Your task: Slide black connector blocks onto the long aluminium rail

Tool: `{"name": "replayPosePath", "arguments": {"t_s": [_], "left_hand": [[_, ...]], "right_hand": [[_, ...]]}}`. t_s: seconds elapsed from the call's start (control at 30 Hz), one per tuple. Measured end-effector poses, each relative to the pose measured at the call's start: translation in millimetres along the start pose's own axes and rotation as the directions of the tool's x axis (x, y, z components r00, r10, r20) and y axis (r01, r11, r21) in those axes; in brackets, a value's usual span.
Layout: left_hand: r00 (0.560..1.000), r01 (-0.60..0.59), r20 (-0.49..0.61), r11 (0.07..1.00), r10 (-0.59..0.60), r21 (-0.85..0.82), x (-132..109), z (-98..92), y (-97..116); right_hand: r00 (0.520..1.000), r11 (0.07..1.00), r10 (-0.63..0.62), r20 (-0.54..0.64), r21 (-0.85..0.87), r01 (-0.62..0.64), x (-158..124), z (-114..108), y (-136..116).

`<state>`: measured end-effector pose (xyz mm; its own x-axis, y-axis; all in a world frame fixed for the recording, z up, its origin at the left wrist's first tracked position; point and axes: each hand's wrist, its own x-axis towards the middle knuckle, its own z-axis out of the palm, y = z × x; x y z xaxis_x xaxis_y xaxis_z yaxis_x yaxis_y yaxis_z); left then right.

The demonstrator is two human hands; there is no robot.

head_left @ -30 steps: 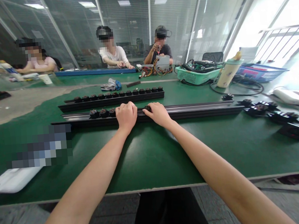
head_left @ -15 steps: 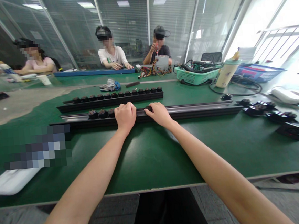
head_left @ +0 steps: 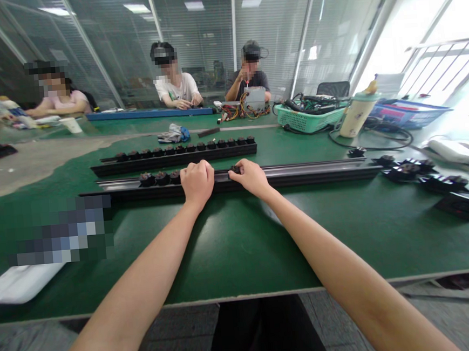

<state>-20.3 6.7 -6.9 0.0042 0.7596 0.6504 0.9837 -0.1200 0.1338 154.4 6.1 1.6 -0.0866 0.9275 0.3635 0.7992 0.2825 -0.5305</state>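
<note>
Long black aluminium rail (head_left: 299,177) directly under both hands, its long axis running left to right, crosswise to the forearms, along the near half of the green tabletop (head_left: 239,240). Left hand (head_left: 196,183) on top of the rail just left of its middle, in a closed, curled grip, with anything inside hidden, so no telling whether it pinches something. Right hand (head_left: 251,178) just right of the rail's middle, its grip pressed together on a small black knobbed part (head_left: 234,169), and nearer than the left to the long bare stretch toward the rail's right end. Three matching knobbed parts (head_left: 161,178) on the rail just left of the left hand, closest to that grip. Behind the rail, close and parallel, a second black rail (head_left: 174,159) lined with a row of similar parts. Past the rail's right end, loose black parts (head_left: 407,171). In front of the rail, open green surface as far as the near edge, with wide room for both forearms.
</note>
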Motion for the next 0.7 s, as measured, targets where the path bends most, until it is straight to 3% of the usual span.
{"name": "replayPosePath", "arguments": {"t_s": [0.17,0.4,0.7], "left_hand": [[1.000,0.003,-0.008,1.000,-0.003,-0.012,-0.2,0.3,-0.3],[1.000,0.010,0.013,1.000,-0.009,-0.022,0.1,-1.4,0.7],[1.000,-0.003,-0.008,1.000,0.003,-0.016,-0.3,0.8,-0.2]], "right_hand": [[1.000,1.000,0.024,-0.006,0.020,-0.024,0.4,1.6,0.0],[0.981,0.965,-0.194,-0.027,-0.185,0.186,-4.4,-0.9,1.8],[0.970,0.943,-0.242,-0.015,-0.238,0.232,-4.1,0.8,4.0]]}}
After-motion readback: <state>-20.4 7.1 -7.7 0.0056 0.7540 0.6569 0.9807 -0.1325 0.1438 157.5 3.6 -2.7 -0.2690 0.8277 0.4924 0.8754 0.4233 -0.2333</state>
